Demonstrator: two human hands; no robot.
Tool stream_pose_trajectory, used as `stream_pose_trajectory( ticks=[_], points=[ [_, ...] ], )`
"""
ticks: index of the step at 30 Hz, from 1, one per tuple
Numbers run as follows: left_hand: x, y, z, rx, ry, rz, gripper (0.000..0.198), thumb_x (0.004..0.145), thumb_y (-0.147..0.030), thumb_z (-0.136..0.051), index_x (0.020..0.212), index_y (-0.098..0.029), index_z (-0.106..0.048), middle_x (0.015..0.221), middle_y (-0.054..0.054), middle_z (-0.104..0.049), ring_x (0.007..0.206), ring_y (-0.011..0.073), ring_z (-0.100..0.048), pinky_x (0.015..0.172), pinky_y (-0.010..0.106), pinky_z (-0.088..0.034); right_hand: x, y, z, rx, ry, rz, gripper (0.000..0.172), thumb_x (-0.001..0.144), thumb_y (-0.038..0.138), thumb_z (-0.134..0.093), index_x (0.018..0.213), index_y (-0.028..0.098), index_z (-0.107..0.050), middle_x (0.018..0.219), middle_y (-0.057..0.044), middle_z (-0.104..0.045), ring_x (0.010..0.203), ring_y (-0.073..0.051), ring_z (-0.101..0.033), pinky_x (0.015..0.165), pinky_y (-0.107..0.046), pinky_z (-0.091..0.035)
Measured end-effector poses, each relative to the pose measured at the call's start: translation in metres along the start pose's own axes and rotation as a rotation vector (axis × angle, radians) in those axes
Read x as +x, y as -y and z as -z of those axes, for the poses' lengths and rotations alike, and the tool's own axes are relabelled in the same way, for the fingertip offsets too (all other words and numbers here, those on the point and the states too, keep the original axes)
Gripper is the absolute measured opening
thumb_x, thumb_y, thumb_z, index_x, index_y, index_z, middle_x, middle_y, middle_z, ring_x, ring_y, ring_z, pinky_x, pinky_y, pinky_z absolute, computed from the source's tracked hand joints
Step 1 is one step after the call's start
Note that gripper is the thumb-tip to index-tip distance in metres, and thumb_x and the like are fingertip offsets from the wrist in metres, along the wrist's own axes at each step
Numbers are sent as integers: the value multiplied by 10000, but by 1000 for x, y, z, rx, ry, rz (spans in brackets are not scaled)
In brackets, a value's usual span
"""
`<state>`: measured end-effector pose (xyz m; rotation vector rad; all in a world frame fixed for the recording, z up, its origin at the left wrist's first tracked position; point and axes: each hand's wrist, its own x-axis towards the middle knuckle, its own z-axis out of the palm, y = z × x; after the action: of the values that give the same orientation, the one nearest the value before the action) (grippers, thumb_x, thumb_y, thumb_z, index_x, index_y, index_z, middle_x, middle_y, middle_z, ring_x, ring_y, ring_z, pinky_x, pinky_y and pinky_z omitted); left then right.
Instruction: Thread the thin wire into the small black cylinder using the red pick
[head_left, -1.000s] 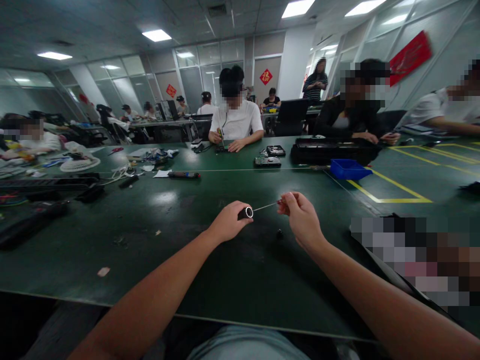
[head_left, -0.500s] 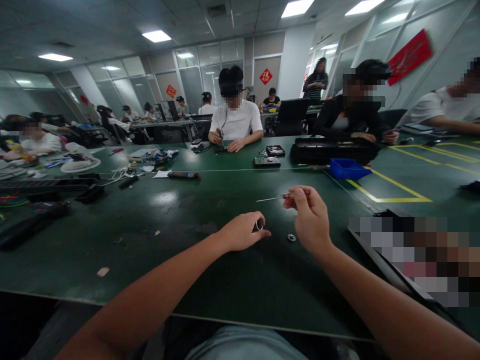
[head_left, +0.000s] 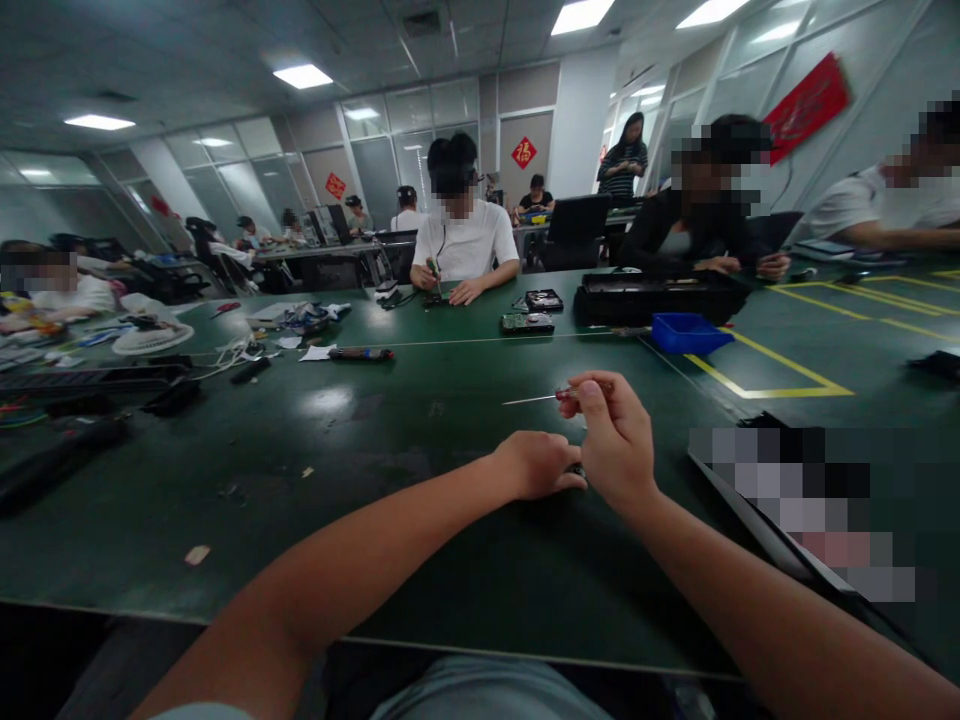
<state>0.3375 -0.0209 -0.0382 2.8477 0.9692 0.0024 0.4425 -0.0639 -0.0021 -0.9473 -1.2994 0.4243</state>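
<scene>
My right hand (head_left: 616, 435) is closed round the reddish handle of a thin screwdriver (head_left: 529, 401), its bare metal shaft pointing left above the table. Just left of it, my left hand (head_left: 538, 465) reaches low over the green table, thumb and fingers curled about a small round part (head_left: 577, 471). Only a sliver of that part shows between the fingertips and my right hand. Whether the left palm also holds the ring-edged dark piece is hidden.
A blue bin (head_left: 686, 335) stands beyond my right hand, before a long black casing (head_left: 660, 298). Hard drives (head_left: 527, 323) lie farther back. A dark-handled tool (head_left: 361, 354) rests mid-table. A person in a white shirt (head_left: 465, 245) works opposite. Dark parts and cables lie left.
My left hand has moved right, from beside the small round part to around it. The ring-edged piece in that hand no longer shows. My right hand keeps the screwdriver nearly still.
</scene>
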Motion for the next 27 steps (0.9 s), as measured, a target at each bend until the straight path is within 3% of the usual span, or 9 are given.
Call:
stream_pose_trajectory(
  ticks=[4, 7, 11, 14, 17, 20, 23, 27],
  points=[
    [-4, 6, 2, -13, -40, -16, 313, 942, -437, -524, 1091, -182, -628, 1044, 93, -699, 915, 267, -678, 668, 319, -483, 0, 1, 0, 25, -1, 2, 180, 982, 358, -499, 961, 224, -616, 766, 1, -651, 680, -153, -623, 656, -335, -501],
    [-18, 24, 12, -107, -105, -20, 253, 907, -393, -583, 1088, -223, -630, 1009, 45, -703, 870, 222, -665, 678, 290, -459, 0, 0, 1, 41, 1, 16, 175, 987, 354, -497, 970, 225, -614, 773, 2, -647, 690, -154, -620, 658, -336, -496],
    [-46, 75, 31, -278, -276, 92, 232, 864, -362, -610, 1038, -219, -661, 980, 33, -697, 837, 190, -628, 738, 292, -446, 0, 0, 2, 60, -2, 31, 182, 991, 360, -496, 979, 225, -616, 772, 3, -640, 691, -155, -612, 654, -338, -491],
    [-75, 125, 44, -473, -491, 248, 234, 865, -328, -569, 1026, -199, -680, 968, 35, -686, 813, 164, -599, 741, 280, -442, 0, 0, 2, 77, 11, 26, 190, 990, 370, -496, 981, 223, -616, 783, 0, -641, 698, -156, -613, 656, -339, -496],
    [-114, 172, 54, -804, -735, 528, 213, 820, -344, -590, 920, -160, -626, 736, 8, -588, 588, 119, -484, 552, 239, -361, -1, 1, 1, 67, 33, 16, 189, 991, 364, -491, 982, 222, -615, 787, -3, -641, 708, -159, -615, 663, -342, -498],
    [-163, 205, 62, -1080, -963, 645, 276, 792, -393, -660, 865, -160, -533, 717, -21, -518, 549, 87, -431, 492, 213, -302, -2, 2, 0, 34, 51, 7, 186, 993, 355, -482, 982, 223, -613, 778, -4, -636, 710, -162, -614, 671, -346, -497],
    [-216, 225, 72, -1157, -1143, 918, 191, 836, -293, -637, 844, -150, -511, 688, -42, -501, 545, 68, -428, 500, 201, -290, -3, 1, 0, 20, 67, 8, 185, 994, 355, -479, 985, 225, -610, 783, -7, -638, 713, -165, -612, 673, -348, -499],
    [-286, 240, 87, -1099, -1287, 1167, 72, 899, -205, -510, 863, -149, -538, 586, -69, -471, 502, 59, -410, 533, 195, -299, -3, 0, -1, 12, 76, 1, 191, 992, 360, -479, 980, 219, -607, 772, -7, -636, 708, -166, -610, 666, -347, -494]
  ],
)
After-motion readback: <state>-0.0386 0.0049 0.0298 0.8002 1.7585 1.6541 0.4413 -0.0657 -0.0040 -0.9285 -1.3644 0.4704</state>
